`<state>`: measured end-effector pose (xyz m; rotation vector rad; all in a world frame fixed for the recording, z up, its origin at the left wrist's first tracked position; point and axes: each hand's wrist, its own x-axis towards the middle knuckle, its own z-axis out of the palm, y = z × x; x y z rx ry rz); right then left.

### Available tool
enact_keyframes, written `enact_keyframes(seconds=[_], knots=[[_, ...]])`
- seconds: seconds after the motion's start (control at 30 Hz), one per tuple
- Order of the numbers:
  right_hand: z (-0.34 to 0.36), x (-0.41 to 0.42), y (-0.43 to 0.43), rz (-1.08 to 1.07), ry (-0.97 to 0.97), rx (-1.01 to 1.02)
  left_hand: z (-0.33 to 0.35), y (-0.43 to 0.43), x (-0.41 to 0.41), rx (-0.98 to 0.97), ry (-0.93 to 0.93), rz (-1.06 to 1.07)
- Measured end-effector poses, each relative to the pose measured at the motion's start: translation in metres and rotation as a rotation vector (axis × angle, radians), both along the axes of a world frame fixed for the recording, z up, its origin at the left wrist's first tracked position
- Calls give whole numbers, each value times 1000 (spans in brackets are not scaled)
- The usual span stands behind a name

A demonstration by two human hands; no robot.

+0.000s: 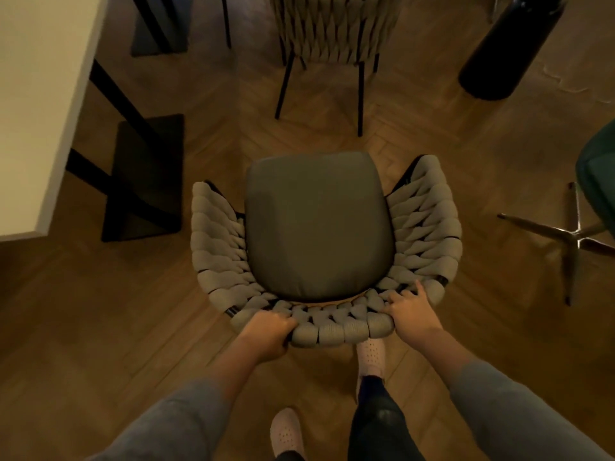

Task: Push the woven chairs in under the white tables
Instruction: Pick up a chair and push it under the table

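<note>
The legs of the near woven chair (319, 227) were hidden beneath its grey seat cushion, and a second woven chair (332, 28) ahead was cut off by the top edge, showing only its lower back and thin black legs. The white table (40, 94) ran out of the left edge, a green chair (595, 181) was sliced by the right edge above its chrome star base (572, 234), and a black cylinder (509, 44) at upper right could not be identified.

The room was dim and warm-lit, with a herringbone wood floor (100, 327). The near chair stood on open floor, to the right of the table's corner and apart from it, not under it.

The left hand (269, 334) and right hand (412, 314) each gripped the top rim of the woven backrest, fingers curled over it, the arms in grey sleeves.

In view were two woven chairs, one white table, two black table bases (146, 181), one green chair, and two pale shoes (371, 357).
</note>
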<state>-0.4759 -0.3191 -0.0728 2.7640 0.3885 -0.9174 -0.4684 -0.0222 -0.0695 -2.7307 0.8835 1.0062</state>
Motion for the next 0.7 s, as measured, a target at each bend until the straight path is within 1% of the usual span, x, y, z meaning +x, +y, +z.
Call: enact_keyframes(seconds=[0.17,0.33,0.43,0.57,0.7], knots=[[4,86,-32,152,5,16,-3,-37,41,-33,-69,189],[7,171,-49,309,16,26,1,-50,87,-115,-7,301],[8,216,-49,394,8,30,4,-43,114,-86,-12,329],[7,280,-39,511,15,17,2,-43,143,-44,-22,422],[6,345,-24,616,2,5,-1,-46,171,-69,-64,518]])
